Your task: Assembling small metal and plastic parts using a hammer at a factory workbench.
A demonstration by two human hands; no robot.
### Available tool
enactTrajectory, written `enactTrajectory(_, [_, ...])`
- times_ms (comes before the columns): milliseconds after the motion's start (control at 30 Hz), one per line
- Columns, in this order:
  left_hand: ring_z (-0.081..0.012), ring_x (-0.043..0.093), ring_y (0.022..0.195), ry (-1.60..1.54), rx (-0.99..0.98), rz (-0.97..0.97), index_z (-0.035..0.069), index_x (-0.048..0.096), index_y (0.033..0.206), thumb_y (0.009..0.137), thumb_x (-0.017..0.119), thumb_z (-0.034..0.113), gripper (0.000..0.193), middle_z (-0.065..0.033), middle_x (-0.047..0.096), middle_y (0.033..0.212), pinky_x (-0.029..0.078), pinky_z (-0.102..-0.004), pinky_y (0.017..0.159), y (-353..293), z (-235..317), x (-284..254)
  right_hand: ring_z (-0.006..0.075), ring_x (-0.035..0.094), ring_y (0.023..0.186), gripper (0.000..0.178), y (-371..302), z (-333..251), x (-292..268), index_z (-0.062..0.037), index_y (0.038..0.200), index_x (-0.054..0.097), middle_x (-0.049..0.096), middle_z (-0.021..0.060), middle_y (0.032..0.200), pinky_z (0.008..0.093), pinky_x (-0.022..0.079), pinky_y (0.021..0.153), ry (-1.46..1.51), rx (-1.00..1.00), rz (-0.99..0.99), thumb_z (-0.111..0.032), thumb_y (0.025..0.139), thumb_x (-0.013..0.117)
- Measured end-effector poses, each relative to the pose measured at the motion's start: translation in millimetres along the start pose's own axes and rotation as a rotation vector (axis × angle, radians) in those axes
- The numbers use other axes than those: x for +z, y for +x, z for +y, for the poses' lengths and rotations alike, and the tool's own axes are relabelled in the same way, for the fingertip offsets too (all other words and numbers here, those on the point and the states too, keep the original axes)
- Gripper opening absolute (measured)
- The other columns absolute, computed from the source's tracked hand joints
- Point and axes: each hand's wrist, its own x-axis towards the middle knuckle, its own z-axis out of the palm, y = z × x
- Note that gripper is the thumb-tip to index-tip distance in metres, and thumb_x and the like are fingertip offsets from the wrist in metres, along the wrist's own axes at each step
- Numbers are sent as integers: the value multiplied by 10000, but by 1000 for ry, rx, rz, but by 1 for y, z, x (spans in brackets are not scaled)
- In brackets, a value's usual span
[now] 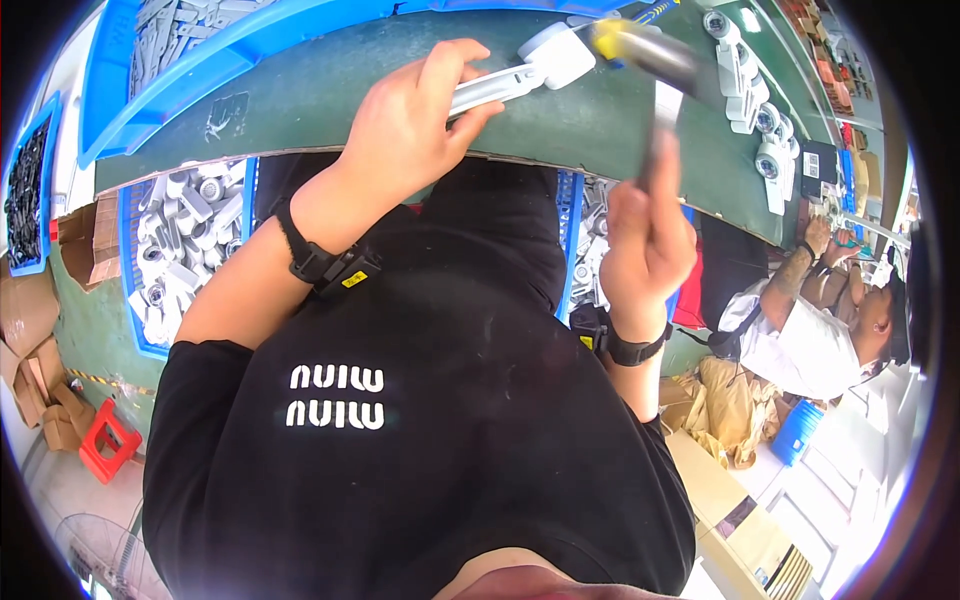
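My left hand (405, 115) is closed around the long arm of a light-grey plastic part (562, 58), whose rounded head lies on the green workbench (300, 90). My right hand (648, 245) grips the handle of a hammer (645, 55). Its yellow-tipped head is smeared by motion, raised just right of the part's head. Whether the hammer touches the part I cannot tell. Behind the hammer, a yellow-and-blue tool (655, 12) lies partly hidden on the bench.
Several similar grey parts (740, 85) line the bench's right side. A blue tray (110, 105) of flat grey pieces stands at the far left. Blue bins (250, 195) of grey parts sit below the bench edge. A co-worker (790, 330) is at the right.
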Motion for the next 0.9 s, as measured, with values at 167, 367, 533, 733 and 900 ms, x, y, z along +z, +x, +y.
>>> enactTrajectory(167, [-330,793,879,-12,-9,-1,30,562,1314,908,888,110,527,-149,796,970,627,-399,764,-1,0,0,117,611,714,532,13,23,6,-23,1530,647,758,117,938,271,533,728,-221,-322,-155,79,1008,653])
enactTrajectory(367, [-319,797,857,-39,-9,1,34,554,1321,908,893,120,542,-144,802,978,628,-385,753,0,0,3,93,568,678,513,-14,29,11,-28,1540,640,671,18,816,257,515,697,466,-56,128,61,1034,646])
enactTrajectory(533, [-304,806,848,-55,-105,-17,43,553,1331,904,906,150,564,-128,817,996,631,-369,744,3,8,-3,137,596,696,514,4,10,5,21,1514,641,681,98,861,252,504,707,-220,12,-329,88,1005,659])
enactTrajectory(733, [-289,810,842,-69,-123,-4,51,561,1349,883,932,206,615,-108,825,1004,637,-360,749,2,7,-2,220,626,691,508,-2,26,18,6,1496,655,744,89,883,294,538,722,-88,-267,-100,92,995,664])
enactTrajectory(900, [-381,766,802,-167,-176,11,8,598,1339,908,863,165,530,-133,778,905,604,-438,707,9,19,-12,257,671,707,512,-12,22,19,-19,1450,690,740,162,935,316,565,713,32,-252,-89,120,957,702])
